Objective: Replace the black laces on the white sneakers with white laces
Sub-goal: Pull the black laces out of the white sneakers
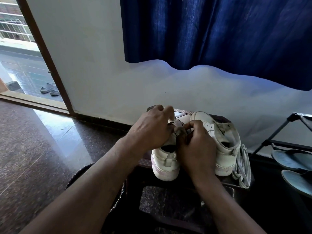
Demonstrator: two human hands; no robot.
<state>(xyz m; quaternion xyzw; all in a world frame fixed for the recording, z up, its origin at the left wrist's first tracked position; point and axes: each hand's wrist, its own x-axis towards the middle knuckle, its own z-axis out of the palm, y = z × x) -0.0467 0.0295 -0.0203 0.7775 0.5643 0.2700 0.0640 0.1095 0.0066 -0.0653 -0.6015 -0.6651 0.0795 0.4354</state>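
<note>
Obs.: both hands on the left sneaker (166, 164), which stands heel-toward-camera on the small tabletop (182, 115).

Left hand (148, 130): palm lies over the shoe's outer side, and its fingers (168, 111) are half-curled above the lacing area. They are motion-blurred. A short run of black lace (170, 123) shows just under them. Whether it is pinched or merely beside the fingertips, I cannot tell.

Right hand (195, 149): its fingers (194, 125) are bunched tight and curled onto the shoe's lacing flap or tongue, directly opposite the left fingers and almost touching them. Judgement: this hand steadies the upper so the lace can be drawn through an eyelet. The step in hand looks like unthreading.

Right sneaker (224, 149): stands just beyond the right hand's knuckles, touching or nearly touching it. No lace is visible on it, so it is probably stripped already.

White laces (243, 166): a loose bundle on the far side of the right sneaker from the fingers, at the tabletop edge. Judgement: parked within reach but clear of the work, so they do not tangle with the black lace.

Further out to the right of the fingers: a shoe rack (278, 132) with blue sandals (293, 159).

Risk: the bundle overhangs the edge, so a nudge to the right sneaker could tip it off.
</note>
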